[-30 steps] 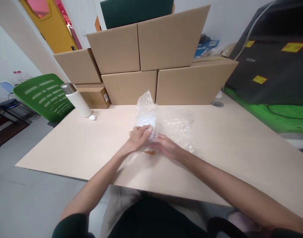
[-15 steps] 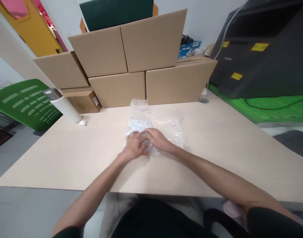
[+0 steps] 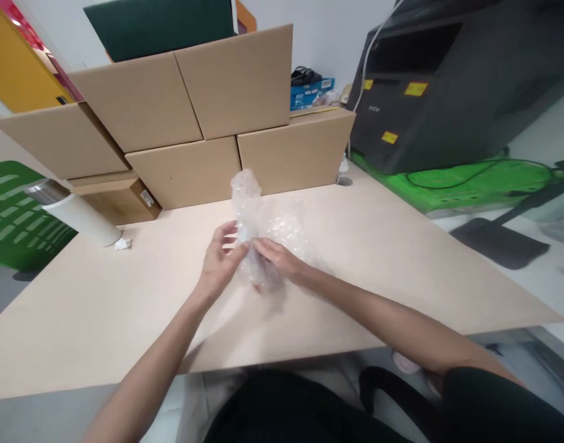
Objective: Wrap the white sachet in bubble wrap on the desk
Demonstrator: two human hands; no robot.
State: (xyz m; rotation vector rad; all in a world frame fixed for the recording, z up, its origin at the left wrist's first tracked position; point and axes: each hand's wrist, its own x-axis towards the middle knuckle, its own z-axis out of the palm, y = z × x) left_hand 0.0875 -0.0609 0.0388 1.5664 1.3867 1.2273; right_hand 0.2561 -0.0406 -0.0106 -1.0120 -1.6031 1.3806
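A sheet of clear bubble wrap point(image 3: 263, 221) lies on the pale wooden table point(image 3: 401, 264), its left part rolled up and raised. My left hand point(image 3: 219, 261) is at the roll's left side with thumb and fingers curled round it. My right hand point(image 3: 279, 261) presses on the wrapped bundle from the right, fingers closed over it. Whatever is inside the wrap is hidden.
Stacked cardboard boxes point(image 3: 194, 123) line the table's far edge. A white flask with a steel lid point(image 3: 76, 212) lies at the back left beside a small crumpled white scrap point(image 3: 122, 244). A black printer point(image 3: 448, 86) stands at the right, a green chair point(image 3: 14, 215) at the left.
The bundle was pressed flat on the table half a second ago; now it is lifted and rolled upright between my hands. The view has swung to the right.
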